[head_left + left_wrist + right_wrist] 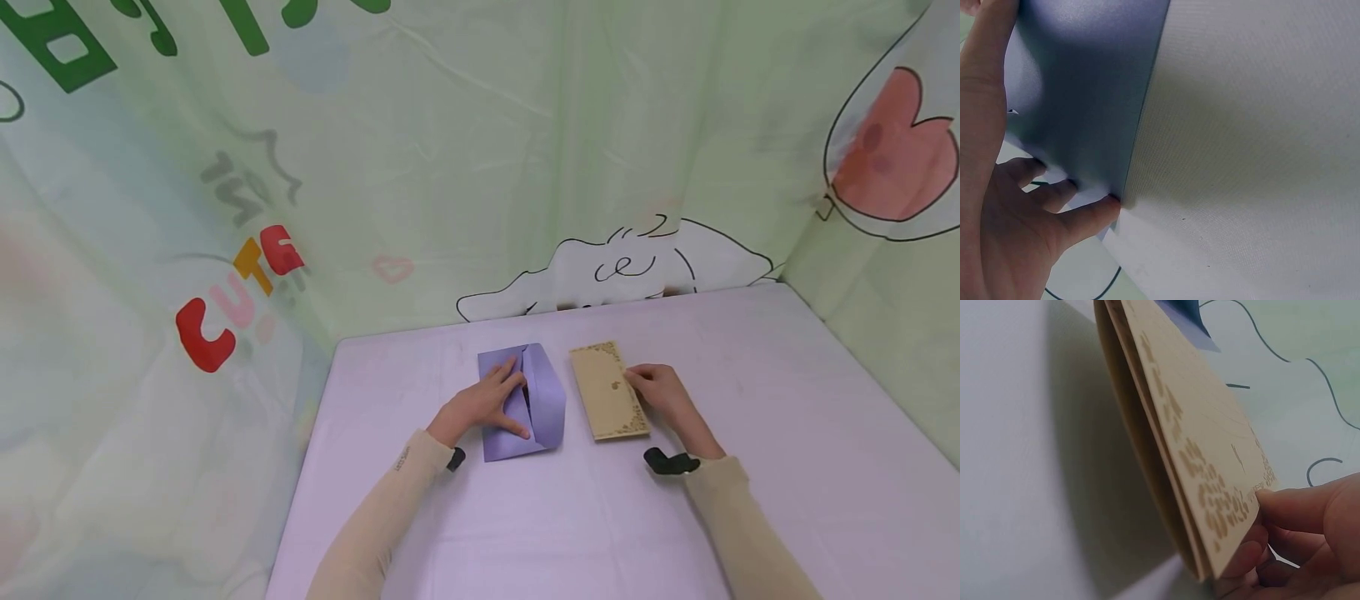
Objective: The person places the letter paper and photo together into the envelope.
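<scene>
A purple envelope (549,398) lies on the table with its flap folded out to the right and a dark gap along its opening. My left hand (482,403) rests on it, thumb and fingers spread over its face; in the left wrist view several fingertips touch the envelope (1091,81). To its right is a folded tan card (603,396) with brown ornamental corners. My right hand (662,390) pinches the card's right edge between thumb and fingers. The right wrist view shows the layered card (1204,425) tilted, one long side raised above the table.
The pale lilac cloth table (585,525) carries both items near its back half. Behind it hangs a printed curtain (450,167) with cartoon drawings and letters. A dark band (670,462) is on the right wrist.
</scene>
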`<move>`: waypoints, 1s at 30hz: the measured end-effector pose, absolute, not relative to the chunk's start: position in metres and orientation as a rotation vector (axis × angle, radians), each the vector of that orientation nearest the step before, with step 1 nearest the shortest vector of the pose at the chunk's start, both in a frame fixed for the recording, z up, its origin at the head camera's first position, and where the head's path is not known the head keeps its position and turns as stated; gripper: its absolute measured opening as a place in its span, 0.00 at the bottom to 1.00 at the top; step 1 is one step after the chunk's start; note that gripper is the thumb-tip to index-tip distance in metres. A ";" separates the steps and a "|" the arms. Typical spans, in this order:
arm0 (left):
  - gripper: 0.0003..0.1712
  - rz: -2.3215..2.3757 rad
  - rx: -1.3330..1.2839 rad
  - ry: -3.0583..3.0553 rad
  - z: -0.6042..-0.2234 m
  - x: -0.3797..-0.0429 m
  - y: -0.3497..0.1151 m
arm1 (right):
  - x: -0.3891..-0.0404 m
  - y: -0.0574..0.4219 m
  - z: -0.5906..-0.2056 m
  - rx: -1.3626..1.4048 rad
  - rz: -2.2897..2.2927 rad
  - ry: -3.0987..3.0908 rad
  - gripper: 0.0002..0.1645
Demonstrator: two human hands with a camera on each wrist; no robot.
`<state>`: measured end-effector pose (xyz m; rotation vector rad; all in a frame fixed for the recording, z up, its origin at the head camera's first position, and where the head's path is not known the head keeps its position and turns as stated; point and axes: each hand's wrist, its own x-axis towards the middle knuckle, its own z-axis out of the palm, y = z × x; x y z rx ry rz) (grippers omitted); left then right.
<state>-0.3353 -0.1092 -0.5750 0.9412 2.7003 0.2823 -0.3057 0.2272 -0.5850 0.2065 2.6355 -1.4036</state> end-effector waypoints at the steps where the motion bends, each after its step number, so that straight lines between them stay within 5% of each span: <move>1: 0.50 0.283 0.941 2.701 -0.575 -0.335 -0.109 | -0.306 0.226 -0.584 0.202 -1.407 2.635 0.28; 30: 0.50 0.278 0.927 2.694 -0.575 -0.336 -0.109 | -0.315 0.177 -0.587 0.059 -1.461 2.655 0.22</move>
